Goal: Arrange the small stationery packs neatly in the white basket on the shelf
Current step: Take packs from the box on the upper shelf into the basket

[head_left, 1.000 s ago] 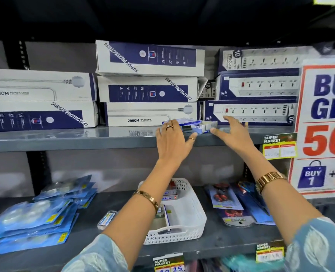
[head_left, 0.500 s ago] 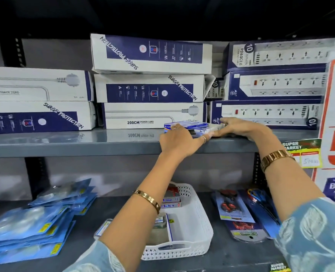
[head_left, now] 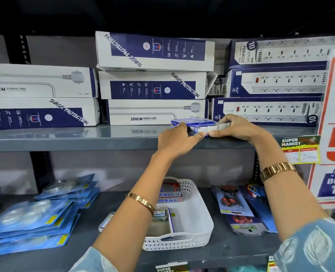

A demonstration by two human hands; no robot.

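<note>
- Sleeves of pale blue patterned cloth fill the bottom corners of the frame, both forearms reaching up and away
- White basket (head_left: 200, 220) sits at lower centre on the lower shelf (head_left: 231, 246), with red-and-blue Softek packs (head_left: 170, 195) stacked at its far end and flat items on its floor; much of it is bare
- Blister packs (head_left: 33, 218) lie at lower left, carded scissors (head_left: 231, 203) at lower right
- Left hand (head_left: 175, 141) and right hand (head_left: 239, 127) meet at centre frame on the upper shelf (head_left: 64, 137), fingers curled and pressed in from either side on a small cluster of blue-and-white stationery packs (head_left: 194, 124)
- Packs look like light, stiff card boxes; loose against each other, so they may slide apart. Squeezing the short ends together, thumbs beneath, seems the safest hold
- Half a second back the hands were only closing on the cluster; now they are cupped tighter and the view has come nearer
- Power-strip boxes (head_left: 153, 85) are stacked behind, across the upper half of the frame
</note>
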